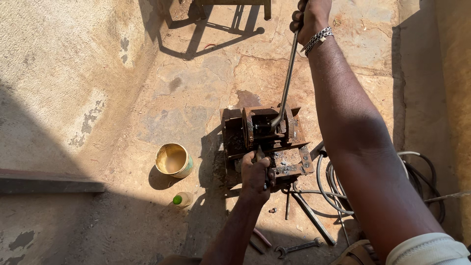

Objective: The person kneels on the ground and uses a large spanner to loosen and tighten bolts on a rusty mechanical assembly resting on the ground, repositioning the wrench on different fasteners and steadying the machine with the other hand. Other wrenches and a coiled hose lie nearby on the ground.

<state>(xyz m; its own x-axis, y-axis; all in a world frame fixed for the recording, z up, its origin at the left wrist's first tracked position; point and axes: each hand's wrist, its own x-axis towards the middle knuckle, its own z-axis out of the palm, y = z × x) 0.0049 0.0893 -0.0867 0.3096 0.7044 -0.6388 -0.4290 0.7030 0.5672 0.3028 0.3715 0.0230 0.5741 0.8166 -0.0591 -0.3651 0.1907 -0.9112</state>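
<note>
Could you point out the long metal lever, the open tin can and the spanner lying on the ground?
Long grey metal lever bar (288,73), head view, middle of the shaft.
Round open tin can (186,167), head view, outer side wall at right.
Grey metal spanner (299,247), head view, middle of the handle.

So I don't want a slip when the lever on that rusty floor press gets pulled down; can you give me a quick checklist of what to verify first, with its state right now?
1. Right hand closed around the top of the lever: ok.
2. Left hand away from the press: not ok, it rests at the front edge, gripping a dark piece.
3. Workpiece seated in the press: cannot tell, the hand hides it.
4. Cables away from the press: not ok, they lie beside the base.
5. Tin can and bottle out of the way: ok.
</note>
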